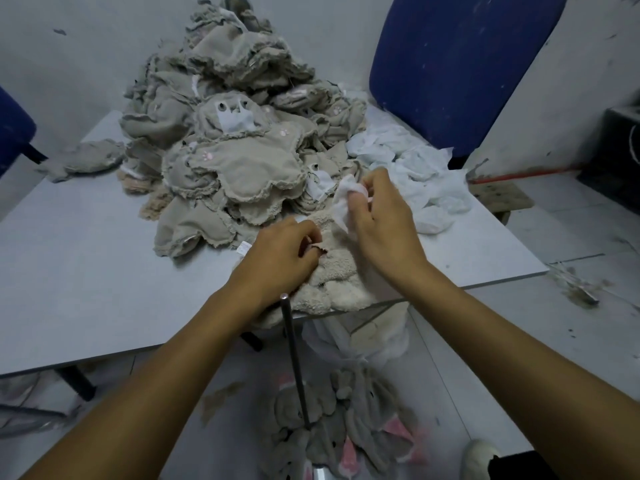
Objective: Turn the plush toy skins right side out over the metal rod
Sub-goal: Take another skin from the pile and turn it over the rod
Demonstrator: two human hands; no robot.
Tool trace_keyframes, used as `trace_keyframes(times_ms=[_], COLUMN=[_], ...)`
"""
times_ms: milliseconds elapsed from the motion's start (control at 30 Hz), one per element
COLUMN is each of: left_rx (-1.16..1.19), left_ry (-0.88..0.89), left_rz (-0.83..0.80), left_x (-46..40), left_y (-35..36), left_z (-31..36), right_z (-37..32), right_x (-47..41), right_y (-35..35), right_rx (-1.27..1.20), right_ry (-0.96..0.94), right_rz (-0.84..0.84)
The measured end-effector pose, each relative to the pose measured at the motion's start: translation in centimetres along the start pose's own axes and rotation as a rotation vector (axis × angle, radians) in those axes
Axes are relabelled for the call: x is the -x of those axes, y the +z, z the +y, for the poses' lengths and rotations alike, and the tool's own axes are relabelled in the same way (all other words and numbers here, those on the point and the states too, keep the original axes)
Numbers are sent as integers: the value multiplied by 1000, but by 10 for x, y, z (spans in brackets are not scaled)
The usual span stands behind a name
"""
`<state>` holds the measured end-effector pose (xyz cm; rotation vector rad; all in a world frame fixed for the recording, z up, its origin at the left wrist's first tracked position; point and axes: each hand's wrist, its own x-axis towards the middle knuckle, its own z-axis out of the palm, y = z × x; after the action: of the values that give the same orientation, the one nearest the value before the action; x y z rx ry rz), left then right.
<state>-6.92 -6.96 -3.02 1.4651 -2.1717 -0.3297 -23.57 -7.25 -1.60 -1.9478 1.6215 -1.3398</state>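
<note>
A cream fluffy plush skin (337, 282) lies at the table's near edge, its furry side showing. My left hand (282, 258) pinches the skin's edge with curled fingers. My right hand (377, 216) pinches a piece of white backing fabric (341, 199) at the skin's far end. A dark metal rod (294, 358) stands upright just in front of the table edge, below my left wrist, with its tip bare. A tall pile of inside-out grey-beige skins (235, 140) covers the middle of the table.
Torn white backing scraps (408, 168) lie right of the pile. The grey table (86, 254) holds a stray skin (86, 161) at its left. Finished grey toys with pink ears (349, 434) lie on the floor around the rod's base. A blue chair back (457, 64) stands behind the table.
</note>
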Motion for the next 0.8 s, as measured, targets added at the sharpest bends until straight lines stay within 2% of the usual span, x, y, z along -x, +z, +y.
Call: trace_keyframes(times_ms=[100, 167, 300, 367, 533, 800], left_rx=[64, 206, 632, 769, 872, 957], left_ry=[-36, -97, -335, -421, -457, -466], left_rz=[39, 33, 41, 26, 47, 127], left_x=[5, 7, 7, 8, 13, 13], left_y=[-4, -8, -14, -17, -16, -11], left_z=[0, 0, -2, -4, -3, -6], right_z=[-22, -28, -20, -15, -8, -3], right_x=[9, 18, 36, 43, 51, 58], right_y=[8, 13, 23, 28, 33, 36], right_rx=[-283, -351, -186, -115, 3, 123], right_ry=[13, -6, -79, -87, -182, -273], right_rz=[34, 50, 19, -15, -65, -55])
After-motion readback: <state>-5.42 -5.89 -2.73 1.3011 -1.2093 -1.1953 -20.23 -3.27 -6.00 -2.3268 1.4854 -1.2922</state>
